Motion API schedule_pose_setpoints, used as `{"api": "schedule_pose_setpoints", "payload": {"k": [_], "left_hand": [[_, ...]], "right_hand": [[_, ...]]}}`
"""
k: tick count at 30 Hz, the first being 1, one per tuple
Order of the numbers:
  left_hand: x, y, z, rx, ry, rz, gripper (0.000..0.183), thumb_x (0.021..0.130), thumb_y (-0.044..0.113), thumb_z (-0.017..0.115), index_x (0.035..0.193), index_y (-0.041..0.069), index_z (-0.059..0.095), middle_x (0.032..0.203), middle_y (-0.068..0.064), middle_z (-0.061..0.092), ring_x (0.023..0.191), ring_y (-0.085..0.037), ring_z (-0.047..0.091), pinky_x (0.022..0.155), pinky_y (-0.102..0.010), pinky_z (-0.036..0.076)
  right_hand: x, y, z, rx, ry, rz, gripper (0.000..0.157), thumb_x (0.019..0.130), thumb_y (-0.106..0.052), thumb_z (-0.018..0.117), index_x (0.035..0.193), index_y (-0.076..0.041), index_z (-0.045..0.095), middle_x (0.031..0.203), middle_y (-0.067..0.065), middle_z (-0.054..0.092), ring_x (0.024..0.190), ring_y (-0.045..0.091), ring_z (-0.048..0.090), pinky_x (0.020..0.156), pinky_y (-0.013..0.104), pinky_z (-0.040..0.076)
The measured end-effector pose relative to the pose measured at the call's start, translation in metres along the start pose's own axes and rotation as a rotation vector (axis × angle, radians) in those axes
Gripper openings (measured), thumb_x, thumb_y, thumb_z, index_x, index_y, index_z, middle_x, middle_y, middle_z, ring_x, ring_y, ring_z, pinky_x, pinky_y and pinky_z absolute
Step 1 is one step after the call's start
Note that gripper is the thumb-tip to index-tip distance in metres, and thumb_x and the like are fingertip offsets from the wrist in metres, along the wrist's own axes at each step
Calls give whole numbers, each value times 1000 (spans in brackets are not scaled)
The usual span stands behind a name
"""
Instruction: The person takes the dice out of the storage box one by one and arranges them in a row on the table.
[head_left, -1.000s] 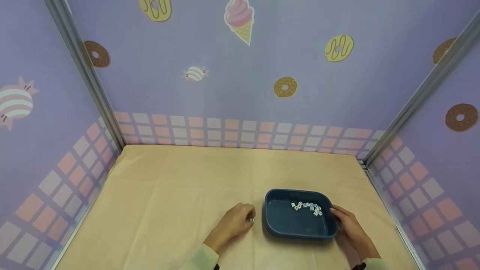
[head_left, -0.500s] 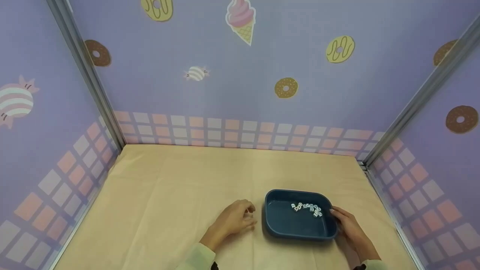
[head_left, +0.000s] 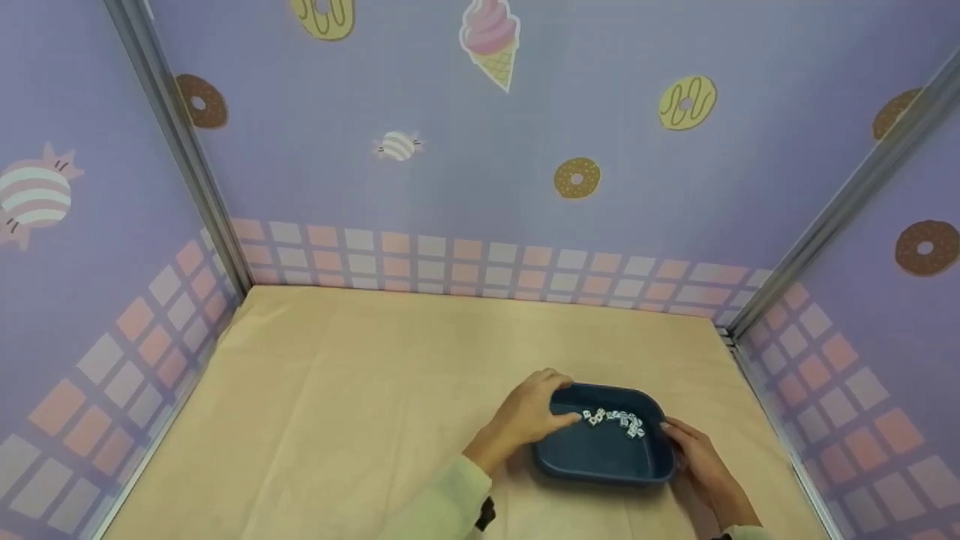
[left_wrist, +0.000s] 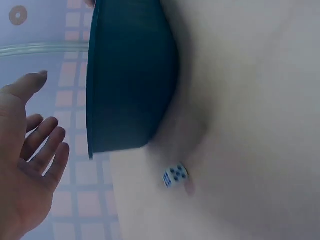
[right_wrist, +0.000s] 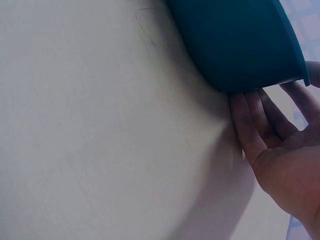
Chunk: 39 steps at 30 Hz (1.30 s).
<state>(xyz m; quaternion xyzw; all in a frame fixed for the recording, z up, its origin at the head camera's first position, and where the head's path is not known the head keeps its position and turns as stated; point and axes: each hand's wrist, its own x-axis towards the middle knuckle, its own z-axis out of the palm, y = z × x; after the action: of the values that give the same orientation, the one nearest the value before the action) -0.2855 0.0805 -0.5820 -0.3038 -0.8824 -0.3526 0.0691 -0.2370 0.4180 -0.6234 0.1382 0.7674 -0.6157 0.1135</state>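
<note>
A dark blue rectangular tray point(head_left: 592, 454) rests on the cloth, with several small white dice point(head_left: 634, 426) gathered in its right half. My right hand point(head_left: 703, 459) holds the tray's right end, thumb at the rim and fingers against the outer wall point(right_wrist: 240, 55). Over the left rim hovers my left hand point(head_left: 532, 409), its thumb reaching above the inside, palm bare and fingers loosely bent in the left wrist view. One white die with dark pips point(left_wrist: 175, 175) lies on the cloth beside the tray; in the head view the left hand and arm hide it.
A pale tan cloth point(head_left: 360, 390) covers the table. Purple walls point(head_left: 450, 187) with sweets printed on them enclose its back and sides, with metal posts point(head_left: 180, 150) at the corners. A thin dark hair-like strand point(right_wrist: 144, 31) lies near the tray.
My left hand let go of the die beside the tray, spread its fingers, then moved right and up over the left rim. My right hand and the tray stayed in place.
</note>
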Motion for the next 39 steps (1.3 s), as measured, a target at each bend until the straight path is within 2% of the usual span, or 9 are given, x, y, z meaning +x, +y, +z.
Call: {"api": "schedule_pose_setpoints", "payload": {"k": [6,12,20,29,34,39], "left_hand": [[25,14,24,61,-126,-65,59,93,49,81,141,17,67,132,5,64,120,-11,63,103,-27,52],[32,15,45,95,-218,-187,58,93,45,82,144,22,65,140,6,62,128,-14,61,104,-32,53],[35,13,58,187,-264,-190,53,94,39,83,143,26,67,140,8,65,132,-11,59,107,-29,50],[35,13,70,185,-300,-199,50,94,37,83,141,28,69,135,11,66,127,-9,61,104,-28,52],[35,11,71,192,-304,-192,37,95,32,83,130,24,74,126,10,68,119,-9,63,100,-28,53],[36,12,71,203,-300,-220,21,96,20,81,116,23,77,112,11,67,105,-6,62,91,-26,55]], "right_hand": [[0,2,-1,12,2,-13,65,112,-33,53,160,7,35,168,29,27,157,46,24,125,60,21],[0,5,0,27,18,-33,62,112,-30,52,159,7,37,167,29,30,156,44,27,126,58,21],[4,3,1,26,14,-7,67,112,-33,54,161,8,33,168,30,25,157,47,20,125,65,14],[2,6,-1,-5,33,-11,65,112,-32,52,159,9,35,166,31,29,155,48,26,125,60,21],[1,5,0,0,28,-11,65,112,-33,52,160,8,35,167,31,30,156,46,26,126,59,21],[3,4,0,0,38,-18,64,112,-31,52,159,9,36,166,31,31,155,46,28,126,58,22]]}}
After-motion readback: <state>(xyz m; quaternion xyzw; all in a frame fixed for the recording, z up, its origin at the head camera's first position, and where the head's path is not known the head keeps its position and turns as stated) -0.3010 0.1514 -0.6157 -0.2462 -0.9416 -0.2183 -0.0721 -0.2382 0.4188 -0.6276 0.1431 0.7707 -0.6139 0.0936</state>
